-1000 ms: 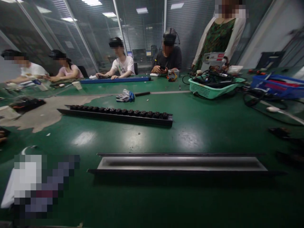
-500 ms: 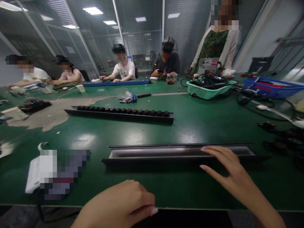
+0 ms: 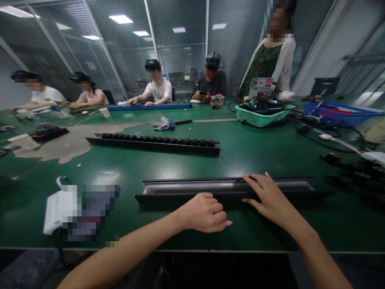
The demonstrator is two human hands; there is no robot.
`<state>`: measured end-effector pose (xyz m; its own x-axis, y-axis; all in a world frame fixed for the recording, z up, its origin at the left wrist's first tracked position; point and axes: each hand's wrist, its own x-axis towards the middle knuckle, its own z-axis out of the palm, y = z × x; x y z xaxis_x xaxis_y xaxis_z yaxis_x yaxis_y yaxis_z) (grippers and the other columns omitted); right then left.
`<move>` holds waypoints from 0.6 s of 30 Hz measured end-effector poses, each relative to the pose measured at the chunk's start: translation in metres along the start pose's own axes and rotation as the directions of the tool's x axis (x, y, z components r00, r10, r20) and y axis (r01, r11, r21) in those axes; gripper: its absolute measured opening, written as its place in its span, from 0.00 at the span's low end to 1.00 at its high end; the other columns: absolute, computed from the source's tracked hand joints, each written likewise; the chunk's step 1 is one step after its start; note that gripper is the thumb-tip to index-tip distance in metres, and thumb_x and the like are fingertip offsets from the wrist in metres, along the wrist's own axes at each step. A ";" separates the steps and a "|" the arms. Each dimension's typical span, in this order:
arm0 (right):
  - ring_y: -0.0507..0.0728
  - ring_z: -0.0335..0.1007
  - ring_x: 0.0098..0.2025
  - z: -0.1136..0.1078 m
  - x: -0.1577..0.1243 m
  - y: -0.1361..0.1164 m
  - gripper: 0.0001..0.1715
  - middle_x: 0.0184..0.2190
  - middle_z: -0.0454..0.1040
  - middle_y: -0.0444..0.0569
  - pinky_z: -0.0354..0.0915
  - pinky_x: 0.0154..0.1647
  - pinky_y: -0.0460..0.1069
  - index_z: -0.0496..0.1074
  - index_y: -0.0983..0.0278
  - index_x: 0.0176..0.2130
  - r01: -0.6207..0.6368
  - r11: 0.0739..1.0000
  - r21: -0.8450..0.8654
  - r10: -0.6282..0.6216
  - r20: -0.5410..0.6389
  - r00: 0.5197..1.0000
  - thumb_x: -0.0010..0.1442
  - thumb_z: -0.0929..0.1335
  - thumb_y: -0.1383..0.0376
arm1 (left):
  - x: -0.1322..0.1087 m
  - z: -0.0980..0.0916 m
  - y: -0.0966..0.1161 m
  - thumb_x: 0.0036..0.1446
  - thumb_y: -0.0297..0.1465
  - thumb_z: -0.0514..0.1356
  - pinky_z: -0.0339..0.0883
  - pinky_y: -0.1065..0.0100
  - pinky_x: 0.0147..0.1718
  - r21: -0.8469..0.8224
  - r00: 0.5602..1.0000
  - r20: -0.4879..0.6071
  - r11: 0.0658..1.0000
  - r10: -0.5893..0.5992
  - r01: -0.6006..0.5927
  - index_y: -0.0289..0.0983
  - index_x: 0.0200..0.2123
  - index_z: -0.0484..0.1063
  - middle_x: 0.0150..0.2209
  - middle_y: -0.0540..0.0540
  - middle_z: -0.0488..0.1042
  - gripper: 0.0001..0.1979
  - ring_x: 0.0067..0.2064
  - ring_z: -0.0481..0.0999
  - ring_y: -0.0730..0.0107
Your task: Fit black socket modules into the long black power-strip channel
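Observation:
A long black channel (image 3: 186, 187) with a smooth grey inner face lies lengthwise near the front of the green table. My right hand (image 3: 267, 196) spans its right part, fingers spread toward the far edge and thumb by the near edge. In front of the channel's middle is my left hand (image 3: 206, 213), its fingers curled closed with the palm turned away; anything inside it is hidden. Farther back lies a second black channel (image 3: 156, 146), with a row of small black round parts along it.
At the front left lie a white device (image 3: 55, 212) and a blurred dark packet (image 3: 96, 216). Gloves (image 3: 164, 124) lie at mid table. A green basket (image 3: 261, 117) of cables and a blue basket (image 3: 339, 114) stand back right. Dark parts (image 3: 357, 176) lie right. Several people are across the table.
My left hand has moved forward and right, closer to the channel, still closed. My right hand has come down onto the channel, its fingers reaching the far edge. The view has shifted slightly.

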<state>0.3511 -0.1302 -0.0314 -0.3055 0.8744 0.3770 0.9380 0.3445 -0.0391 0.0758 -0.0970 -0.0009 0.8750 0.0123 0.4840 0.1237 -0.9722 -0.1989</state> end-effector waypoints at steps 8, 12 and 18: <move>0.64 0.61 0.56 -0.019 0.018 0.010 0.40 0.54 0.66 0.57 0.62 0.56 0.61 0.60 0.60 0.63 0.010 0.991 0.132 -0.030 0.152 0.988 0.57 0.68 0.48 | -0.008 0.023 0.001 0.63 0.35 0.55 0.53 0.66 0.23 0.034 0.992 -0.080 0.995 0.096 -0.093 0.38 0.23 0.64 0.21 0.53 0.65 0.15 0.21 0.61 0.75; 0.65 0.64 0.52 -0.026 0.033 0.009 0.44 0.51 0.68 0.57 0.63 0.51 0.60 0.64 0.61 0.60 0.026 0.989 0.143 -0.061 0.245 0.968 0.52 0.69 0.41 | -0.007 0.023 0.000 0.63 0.34 0.54 0.54 0.66 0.23 0.017 0.995 -0.071 0.998 0.065 -0.064 0.38 0.22 0.64 0.21 0.53 0.66 0.16 0.21 0.61 0.75; 0.63 0.70 0.44 -0.032 0.063 0.002 0.39 0.44 0.73 0.55 0.63 0.42 0.54 0.68 0.64 0.49 0.117 0.979 0.169 -0.178 0.416 0.892 0.52 0.67 0.38 | -0.008 0.025 0.000 0.63 0.34 0.54 0.54 0.67 0.23 0.005 0.997 -0.082 1.000 -0.002 0.002 0.38 0.21 0.64 0.19 0.53 0.66 0.17 0.19 0.62 0.76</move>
<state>0.3394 -0.0857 0.0220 -0.5079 0.8604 -0.0418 0.8544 0.4971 -0.1511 0.0806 -0.0915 -0.0263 0.8337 -0.0052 0.5522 0.1279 -0.9709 -0.2023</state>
